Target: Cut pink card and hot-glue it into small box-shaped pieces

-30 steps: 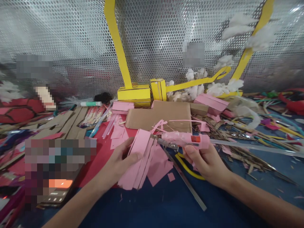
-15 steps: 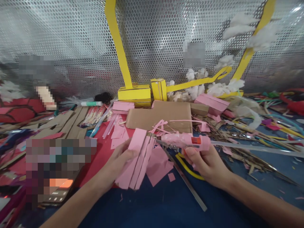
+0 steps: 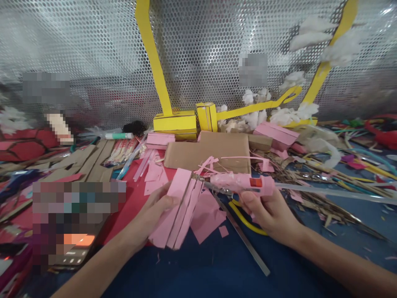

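Pink box (image 3: 178,192) is in the left hand (image 3: 159,207), tilted, approx mid-table, its near end over the blue tabletop (image 3: 198,273). L thumb lies on the upper face, the other fingers are mostly hidden behind, so can't tell how firm that grip is. Right hand (image 3: 269,213) is wrapped round a pink glue gun (image 3: 235,183), thumb along its side; can't rly see the trigger finger. Nozzle (image 3: 200,178) is right at the box's far end by the seams, touching or a hair off, can't tell which.

Stuff that could go wrong imo:

- Seams on the box look gappy, so if L hand pinches unevenly, the panels could set crooked.
- Too much squeeze = glue oozing out over the pink face, prob messy.
- Tip's hot (I assume), and L fingers aren't far off. A slip along the seam could mean a burn.
- Long clear glue stick (image 3: 325,193) pokes out the back of the gun toward the clutter on the R. If it snags there, the nozzle gets tugged off line.
- Pink scraps (image 3: 204,215) lie just under the box, w/ a metal ruler (image 3: 248,240) nearby; any drips could stick them to the box or table.
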Tool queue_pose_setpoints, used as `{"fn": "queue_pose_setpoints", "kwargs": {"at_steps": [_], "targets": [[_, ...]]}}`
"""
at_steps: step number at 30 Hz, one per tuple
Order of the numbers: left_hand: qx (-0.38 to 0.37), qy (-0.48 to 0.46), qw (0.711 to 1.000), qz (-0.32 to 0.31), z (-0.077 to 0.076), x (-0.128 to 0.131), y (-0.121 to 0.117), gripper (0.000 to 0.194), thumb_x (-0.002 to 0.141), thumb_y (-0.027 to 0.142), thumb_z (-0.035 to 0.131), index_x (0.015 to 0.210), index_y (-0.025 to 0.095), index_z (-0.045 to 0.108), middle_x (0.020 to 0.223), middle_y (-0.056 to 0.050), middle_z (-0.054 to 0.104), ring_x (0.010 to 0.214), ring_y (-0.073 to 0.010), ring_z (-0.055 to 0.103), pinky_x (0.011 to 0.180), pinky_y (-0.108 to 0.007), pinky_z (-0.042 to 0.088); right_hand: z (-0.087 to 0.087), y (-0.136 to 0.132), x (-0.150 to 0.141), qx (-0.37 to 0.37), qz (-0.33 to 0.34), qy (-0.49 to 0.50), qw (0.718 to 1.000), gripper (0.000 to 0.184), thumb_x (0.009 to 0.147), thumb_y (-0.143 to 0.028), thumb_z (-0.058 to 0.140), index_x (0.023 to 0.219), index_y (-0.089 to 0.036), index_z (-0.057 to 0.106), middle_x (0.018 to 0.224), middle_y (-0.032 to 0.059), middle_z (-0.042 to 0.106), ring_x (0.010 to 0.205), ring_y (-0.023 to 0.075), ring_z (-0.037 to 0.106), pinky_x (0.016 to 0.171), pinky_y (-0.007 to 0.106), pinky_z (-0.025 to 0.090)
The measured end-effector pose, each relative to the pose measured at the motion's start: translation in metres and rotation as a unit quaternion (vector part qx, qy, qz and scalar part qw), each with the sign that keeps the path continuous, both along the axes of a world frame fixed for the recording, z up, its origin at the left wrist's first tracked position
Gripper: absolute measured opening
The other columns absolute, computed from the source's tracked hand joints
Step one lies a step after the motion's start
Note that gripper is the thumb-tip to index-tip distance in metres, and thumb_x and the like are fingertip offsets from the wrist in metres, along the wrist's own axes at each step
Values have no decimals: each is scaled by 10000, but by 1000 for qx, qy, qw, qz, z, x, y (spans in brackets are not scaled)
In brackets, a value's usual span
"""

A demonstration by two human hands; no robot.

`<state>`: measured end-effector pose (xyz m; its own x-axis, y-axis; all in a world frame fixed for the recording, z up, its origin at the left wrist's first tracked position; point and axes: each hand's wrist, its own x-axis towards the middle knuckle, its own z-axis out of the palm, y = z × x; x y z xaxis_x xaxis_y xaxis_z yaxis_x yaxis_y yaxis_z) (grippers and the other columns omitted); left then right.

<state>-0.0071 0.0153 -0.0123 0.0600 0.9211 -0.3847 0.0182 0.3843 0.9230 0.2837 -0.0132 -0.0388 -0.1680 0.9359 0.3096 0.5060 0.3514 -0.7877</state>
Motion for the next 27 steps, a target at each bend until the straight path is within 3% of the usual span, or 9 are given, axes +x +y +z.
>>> {"fn": "queue_pose_setpoints", "kwargs": {"at_steps": [7,14,22,27], "targets": [[1,-15,1000,5,3,1,-2,711,703,385,779,1345,191,542,1280,-161,681,1113,-359,691,751,-370,609,1,-1,0,-5,4,33,999,470,1047,-534,406,699,-219,440,577,-40,394,471,96,372,438,250,276],[-4,-29,1000,6,2,2,-1,708,706,366,777,1352,195,544,1280,-148,697,1105,-341,698,776,-369,610,1,0,-1,-3,5,34,999,486,1041,-535,425,671,-220,412,577,-41,374,477,95,365,440,248,280],[17,-35,998,-43,5,1,-3,665,749,380,730,1357,179,551,1235,-164,710,1030,-340,711,694,-348,589,3,-1,-1,-12,1,15,1000,499,1034,-552,424,663,-219,417,559,-37,394,462,93,365,426,244,278],[-2,-36,999,-33,4,0,-2,715,742,412,740,1385,194,514,1263,-161,696,1078,-353,698,710,-367,595,8,0,-4,9,5,44,999,472,1040,-544,408,707,-219,487,548,-36,408,445,103,372,405,242,295]]}}
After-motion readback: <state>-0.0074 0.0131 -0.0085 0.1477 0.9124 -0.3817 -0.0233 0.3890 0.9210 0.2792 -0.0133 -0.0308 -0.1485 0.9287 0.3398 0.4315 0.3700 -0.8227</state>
